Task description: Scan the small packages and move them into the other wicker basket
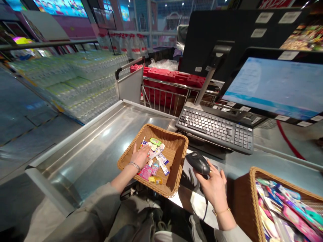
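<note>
My left hand [140, 157] reaches into a brown wicker basket [182, 151], palm down over small packaged items [161, 159]. Its fingers are stretched out and the thumb stands apart; the fingertips touch or hover just above the packets, I cannot tell which. Among the contents are a light green pack [155, 141], a pink packet [145, 172], white-and-blue sticks and a yellow piece. My right hand [214, 185] is closed round a black barcode scanner [197, 162], with its head pointing toward the basket and a cable hanging below.
Behind the scanner lies a black keyboard [214, 126] under a monitor [275, 87]. A second wicker basket [254, 201], full of colourful packaged items, stands at the right. The metal counter [101, 137] has a raised rim. Beyond it are a shopping cart [161, 94] and stacked bottles [83, 77].
</note>
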